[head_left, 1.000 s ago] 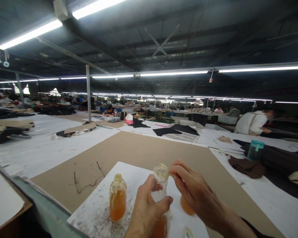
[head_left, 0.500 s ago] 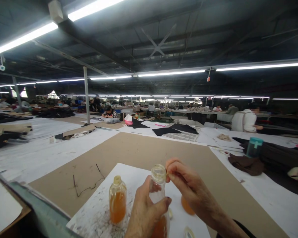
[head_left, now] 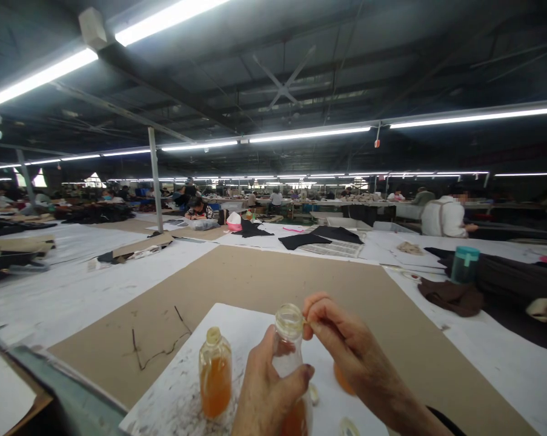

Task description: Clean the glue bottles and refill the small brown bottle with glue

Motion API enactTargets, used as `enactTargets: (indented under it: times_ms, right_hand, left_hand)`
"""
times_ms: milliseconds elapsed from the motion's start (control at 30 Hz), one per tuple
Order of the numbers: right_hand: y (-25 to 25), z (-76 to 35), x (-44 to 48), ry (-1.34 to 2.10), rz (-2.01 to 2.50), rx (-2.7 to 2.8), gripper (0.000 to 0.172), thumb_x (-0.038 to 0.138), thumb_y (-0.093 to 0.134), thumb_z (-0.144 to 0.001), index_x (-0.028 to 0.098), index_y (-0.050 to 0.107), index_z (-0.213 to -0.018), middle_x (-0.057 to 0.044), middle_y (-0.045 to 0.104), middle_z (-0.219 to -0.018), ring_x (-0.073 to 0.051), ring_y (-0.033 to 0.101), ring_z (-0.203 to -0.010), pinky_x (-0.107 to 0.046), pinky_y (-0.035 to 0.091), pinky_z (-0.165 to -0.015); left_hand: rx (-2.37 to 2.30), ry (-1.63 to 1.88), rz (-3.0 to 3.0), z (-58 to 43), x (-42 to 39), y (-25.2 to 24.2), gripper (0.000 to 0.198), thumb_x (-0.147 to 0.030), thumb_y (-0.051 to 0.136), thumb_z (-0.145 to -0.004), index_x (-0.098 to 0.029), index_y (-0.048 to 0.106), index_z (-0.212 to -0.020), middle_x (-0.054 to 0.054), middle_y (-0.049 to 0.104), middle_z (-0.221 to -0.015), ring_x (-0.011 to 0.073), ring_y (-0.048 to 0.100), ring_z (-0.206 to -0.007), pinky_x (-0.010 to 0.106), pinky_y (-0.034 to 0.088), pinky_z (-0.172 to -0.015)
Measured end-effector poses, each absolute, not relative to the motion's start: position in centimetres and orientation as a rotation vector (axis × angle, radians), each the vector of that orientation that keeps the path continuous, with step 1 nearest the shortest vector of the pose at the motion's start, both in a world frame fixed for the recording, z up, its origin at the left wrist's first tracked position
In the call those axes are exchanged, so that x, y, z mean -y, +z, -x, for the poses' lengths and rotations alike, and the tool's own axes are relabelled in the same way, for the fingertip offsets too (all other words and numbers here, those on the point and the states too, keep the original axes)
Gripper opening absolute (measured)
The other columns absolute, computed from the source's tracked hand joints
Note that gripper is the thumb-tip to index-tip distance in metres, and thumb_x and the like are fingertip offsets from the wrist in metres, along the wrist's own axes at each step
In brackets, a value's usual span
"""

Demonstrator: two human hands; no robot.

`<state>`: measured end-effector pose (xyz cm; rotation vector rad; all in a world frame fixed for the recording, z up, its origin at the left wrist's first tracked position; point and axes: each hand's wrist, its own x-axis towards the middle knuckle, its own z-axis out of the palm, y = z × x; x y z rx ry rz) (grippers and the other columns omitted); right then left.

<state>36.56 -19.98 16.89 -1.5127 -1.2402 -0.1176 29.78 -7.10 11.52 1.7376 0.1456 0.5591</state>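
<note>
Bottle [head_left: 289, 322]: lower half hidden behind the left hand [head_left: 266, 396] and cut by the bottom edge; the orange object [head_left: 340, 379] right of it is largely hidden behind the right hand [head_left: 341, 342].

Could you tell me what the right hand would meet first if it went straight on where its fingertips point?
The neck of the open bottle in the left hand; the right hand looks nearly touching it, though depth is unclear.

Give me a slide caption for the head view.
Left hand holds a clear bottle upright; right hand pinches at its rim.
</note>
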Motion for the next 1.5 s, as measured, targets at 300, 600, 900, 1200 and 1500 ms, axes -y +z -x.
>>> enactTargets:
  times_ms: [300,600,900,1200,1500]
  right_hand:
    - [16.3,-35.9,19.3,-0.019,1.411,1.031,0.022,0.022,0.045,-0.089,0.02,0.049,-0.067,-0.001,0.051,-0.08,-0.014,0.052,-0.075,-0.025,0.042,-0.068]
    - [14.8,-35.9,18.0,0.047,1.225,0.824,0.024,0.027,0.054,-0.084,0.019,0.052,-0.061,-0.002,0.055,-0.075,-0.016,0.053,-0.076,-0.024,0.044,-0.068]
    - [14.2,-34.4,17.1,-0.295,1.552,0.615,0.024,0.042,0.046,-0.087,0.02,0.055,-0.082,0.005,0.047,-0.051,-0.012,0.048,-0.047,-0.022,0.041,-0.047]
    - [17.8,-35.0,17.8,-0.02,1.706,0.591,0.019,0.03,0.044,-0.085,0.019,0.051,-0.071,0.008,0.044,-0.044,-0.009,0.041,-0.042,-0.022,0.033,-0.046]
    - [21.4,-37.6,19.5,0.564,1.469,0.515,0.007,0.015,0.057,-0.068,0.016,0.051,-0.064,0.002,0.057,-0.05,-0.008,0.05,-0.041,-0.021,0.041,-0.045]
  left_hand:
    - [-0.171,0.599,-1.72,-30.0,7.2,11.4,0.018,-0.019,0.061,-0.059,-0.018,0.055,-0.077,0.001,0.059,-0.075,0.0206,0.055,-0.077,0.028,0.04,-0.069]
    - [-0.127,0.567,-1.707,-30.0,7.0,11.0,0.021,-0.019,0.061,-0.062,-0.017,0.054,-0.081,0.003,0.062,-0.081,0.0219,0.055,-0.082,0.029,0.04,-0.072]
    - [-0.134,0.551,-1.756,-30.0,7.0,11.5,0.022,-0.02,0.059,-0.063,-0.017,0.056,-0.085,0.003,0.061,-0.081,0.022,0.055,-0.083,0.03,0.041,-0.075]
    - [-0.139,0.53,-1.767,-29.5,6.9,11.8,0.019,-0.019,0.061,-0.066,-0.018,0.055,-0.084,0.002,0.059,-0.081,0.0207,0.053,-0.082,0.029,0.038,-0.072]
    - [-0.106,0.583,-1.805,-30.0,7.0,11.5,0.018,-0.025,0.062,-0.067,-0.018,0.052,-0.08,0.001,0.056,-0.075,0.0208,0.053,-0.077,0.03,0.038,-0.071]
